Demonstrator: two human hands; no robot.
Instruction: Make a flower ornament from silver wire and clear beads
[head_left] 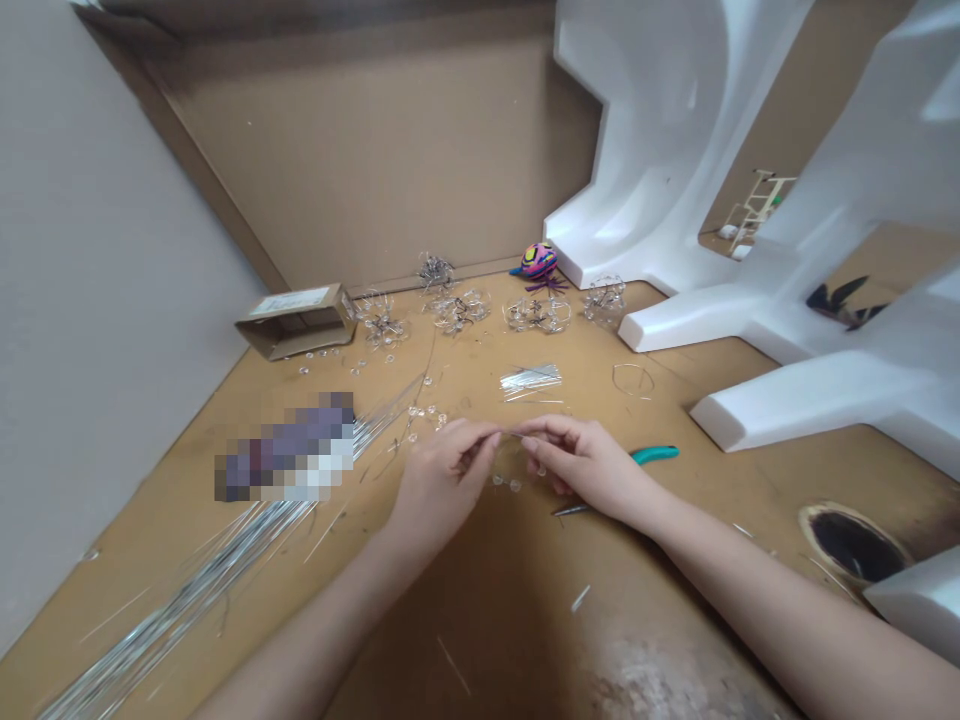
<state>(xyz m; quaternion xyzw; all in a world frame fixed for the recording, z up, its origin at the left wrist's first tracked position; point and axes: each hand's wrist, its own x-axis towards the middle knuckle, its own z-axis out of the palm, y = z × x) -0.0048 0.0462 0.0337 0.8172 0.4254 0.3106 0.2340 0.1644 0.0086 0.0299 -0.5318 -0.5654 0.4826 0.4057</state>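
Observation:
My left hand (450, 465) and my right hand (574, 455) meet over the middle of the board, fingertips pinched. A thin wire (510, 433) spans the small gap between them, gripped at both ends. Clear beads (514, 485) show just below the fingers; whether they are strung on this wire I cannot tell. Under my right hand lie pliers with a teal handle (655, 455), partly covered by the hand. Loose clear beads (427, 412) are scattered beyond my left hand. A small stack of cut wires (531, 380) lies past the fingertips.
Long wires (202, 590) run along the left beside a blurred-out patch (285, 450). An open cardboard box (300, 325) stands back left. Several bead-and-wire clusters (536, 315) line the back, near a colourful ball-shaped item (538, 260). White moulded legs (757, 400) and a round hole (855, 540) are right.

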